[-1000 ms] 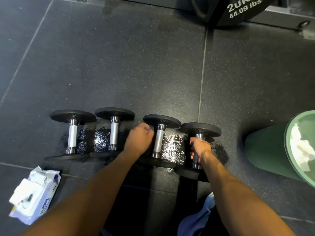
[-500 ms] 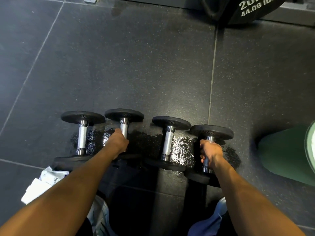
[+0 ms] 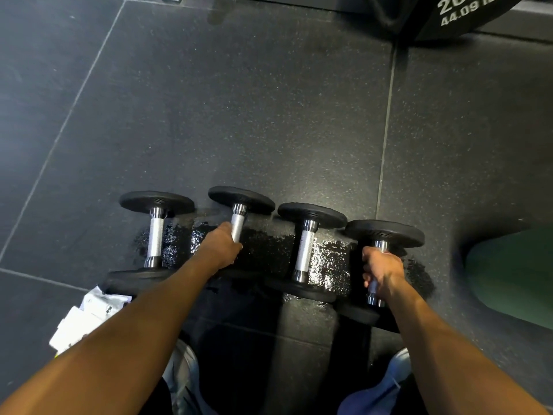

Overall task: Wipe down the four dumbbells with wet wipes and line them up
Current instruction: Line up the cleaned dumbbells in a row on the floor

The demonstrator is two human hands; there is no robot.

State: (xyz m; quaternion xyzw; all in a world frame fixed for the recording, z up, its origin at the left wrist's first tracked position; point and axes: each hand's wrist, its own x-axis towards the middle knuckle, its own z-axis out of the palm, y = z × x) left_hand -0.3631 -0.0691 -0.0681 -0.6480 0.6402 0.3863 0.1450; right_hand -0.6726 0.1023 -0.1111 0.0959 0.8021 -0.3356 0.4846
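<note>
Four black dumbbells with silver handles lie side by side on the dark rubber floor, over a wet patch (image 3: 329, 262). The first dumbbell (image 3: 156, 235) is at the left. My left hand (image 3: 220, 248) grips the handle of the second dumbbell (image 3: 239, 205). The third dumbbell (image 3: 305, 247) lies free between my hands. My right hand (image 3: 381, 269) grips the handle of the fourth dumbbell (image 3: 384, 233), which sits a little nearer to me than the others. A white pack of wet wipes (image 3: 86, 319) lies at the lower left, partly hidden by my left forearm.
A green bin (image 3: 514, 274) lies at the right edge. A black weight plate (image 3: 466, 10) marked 44.09 lbs stands at the top right. My shoes (image 3: 398, 366) show at the bottom.
My left hand moved from beside the third dumbbell to the second one's handle and now grips it. The second dumbbell has shifted right, closer to the third. My right hand kept its grip.
</note>
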